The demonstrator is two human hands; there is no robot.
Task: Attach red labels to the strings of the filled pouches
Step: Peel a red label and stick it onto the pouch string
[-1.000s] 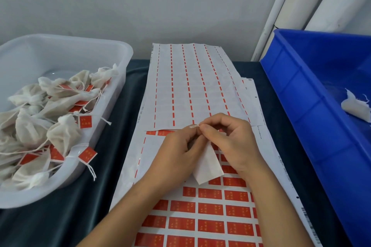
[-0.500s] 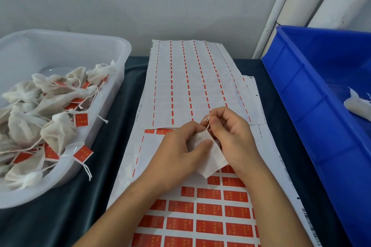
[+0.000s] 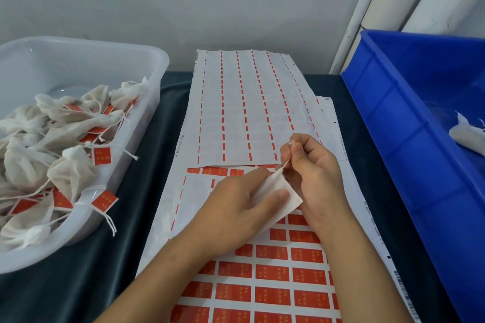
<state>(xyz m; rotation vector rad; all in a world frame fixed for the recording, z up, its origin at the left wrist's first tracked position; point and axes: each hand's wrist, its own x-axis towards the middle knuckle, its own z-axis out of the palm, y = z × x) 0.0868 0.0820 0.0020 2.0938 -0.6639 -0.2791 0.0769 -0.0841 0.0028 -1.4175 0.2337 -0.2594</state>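
A white cloth pouch (image 3: 282, 198) sits over the sheet of red labels (image 3: 273, 273). My left hand (image 3: 236, 204) grips the pouch, with the thumb pressed on its face. My right hand (image 3: 313, 173) pinches the pouch's white string (image 3: 286, 162) between thumb and forefinger; the string runs taut from the pouch's upper corner up to the fingertips. No red label is on this string.
A clear tub (image 3: 157, 60) at left holds several pouches with red labels on their strings. A blue crate (image 3: 388, 113) at right holds one white pouch (image 3: 467, 136). A used label sheet (image 3: 244, 110) lies further back. Dark cloth covers the table.
My right hand has drawn the string out and upward from the pouch, pulling it taut. The left hand has slid down to hold the pouch flatter against the label sheet.
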